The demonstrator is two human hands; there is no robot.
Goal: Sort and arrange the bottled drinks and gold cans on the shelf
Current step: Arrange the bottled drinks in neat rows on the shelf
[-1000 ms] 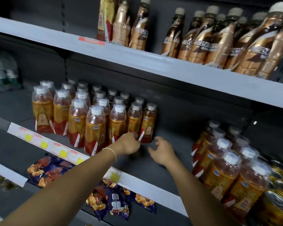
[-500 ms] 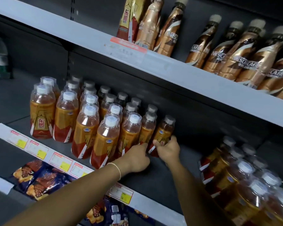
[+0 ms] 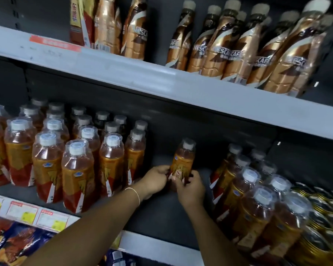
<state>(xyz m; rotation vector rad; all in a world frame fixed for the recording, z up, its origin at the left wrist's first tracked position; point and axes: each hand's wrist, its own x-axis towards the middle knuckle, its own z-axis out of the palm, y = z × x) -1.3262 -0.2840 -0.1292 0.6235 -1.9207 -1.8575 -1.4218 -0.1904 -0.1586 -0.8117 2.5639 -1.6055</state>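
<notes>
One amber drink bottle (image 3: 183, 160) with a gold and red label stands by itself in the gap on the middle shelf (image 3: 161, 217). My left hand (image 3: 156, 181) grips its lower left side and my right hand (image 3: 190, 188) grips its lower right side. A large block of the same bottles (image 3: 75, 166) fills the shelf to the left. A second group of these bottles (image 3: 258, 204) stands to the right. Gold cans (image 3: 323, 227) sit at the far right.
The upper shelf (image 3: 161, 81) carries bronze coffee bottles (image 3: 238, 45), leaning, and a few gold-red bottles (image 3: 81, 22). Price tags (image 3: 37, 215) line the middle shelf's front edge. Snack packets (image 3: 13, 244) lie on the shelf below.
Both hands have pulled one bottle off the right end of the left block and moved it right into the gap. The view has shifted closer and rightward.
</notes>
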